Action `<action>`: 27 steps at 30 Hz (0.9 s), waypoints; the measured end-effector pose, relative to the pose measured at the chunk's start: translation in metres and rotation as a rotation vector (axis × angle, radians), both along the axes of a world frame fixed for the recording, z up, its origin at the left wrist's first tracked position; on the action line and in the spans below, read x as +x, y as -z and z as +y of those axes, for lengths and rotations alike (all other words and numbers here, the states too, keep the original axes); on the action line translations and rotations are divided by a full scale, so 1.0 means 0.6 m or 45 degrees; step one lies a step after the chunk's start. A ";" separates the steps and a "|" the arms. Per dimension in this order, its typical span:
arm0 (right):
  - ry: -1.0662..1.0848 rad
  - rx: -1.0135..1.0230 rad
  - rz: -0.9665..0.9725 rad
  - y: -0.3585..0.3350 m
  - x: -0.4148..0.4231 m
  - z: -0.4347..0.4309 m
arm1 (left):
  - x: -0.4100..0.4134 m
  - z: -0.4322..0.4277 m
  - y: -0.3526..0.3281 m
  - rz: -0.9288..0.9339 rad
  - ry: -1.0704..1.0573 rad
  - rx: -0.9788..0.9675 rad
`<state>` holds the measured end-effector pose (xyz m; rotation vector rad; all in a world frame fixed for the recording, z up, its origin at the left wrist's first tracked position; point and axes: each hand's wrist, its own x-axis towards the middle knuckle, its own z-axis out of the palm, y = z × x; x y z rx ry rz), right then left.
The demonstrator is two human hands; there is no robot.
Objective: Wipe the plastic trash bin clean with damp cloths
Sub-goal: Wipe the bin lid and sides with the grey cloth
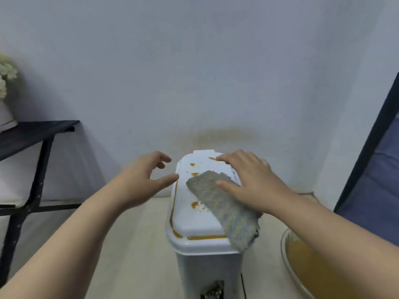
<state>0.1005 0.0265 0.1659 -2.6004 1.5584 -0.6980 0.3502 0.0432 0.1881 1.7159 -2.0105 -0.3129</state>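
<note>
A white plastic trash bin (pixel 194 219) stands on the floor in front of me, its lid closed. Orange stains spot the lid top and fill the groove along its left and front edges. A grey speckled cloth (pixel 224 210) lies across the right side of the lid and hangs over the front right corner. My right hand (pixel 252 180) lies flat on the cloth, fingers spread toward the lid's back edge. My left hand (pixel 142 180) hovers at the bin's left side, fingers apart and curled, thumb tip near the lid's edge, holding nothing.
A clear glass bowl (pixel 306 268) of orange-tinted water sits on the floor at the right. A black-framed table (pixel 36 134) with a white vase of flowers (pixel 5 91) stands at the left. A dark-framed blue panel (pixel 371 160) leans at the right. The wall is close behind the bin.
</note>
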 end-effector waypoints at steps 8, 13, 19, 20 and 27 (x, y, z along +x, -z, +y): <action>-0.337 0.281 0.148 0.066 0.007 0.024 | 0.012 0.007 0.040 -0.286 0.250 0.284; -0.593 0.213 0.053 0.064 -0.006 0.032 | 0.020 -0.004 0.076 -0.469 0.202 0.323; -0.627 0.319 0.132 0.046 0.033 -0.001 | 0.014 -0.010 0.075 -0.455 0.175 0.327; -0.577 0.296 0.126 0.053 0.027 0.001 | 0.012 -0.010 0.072 -0.471 0.158 0.327; -0.178 0.135 0.050 0.080 0.004 0.010 | 0.003 0.000 0.061 -0.544 0.047 0.286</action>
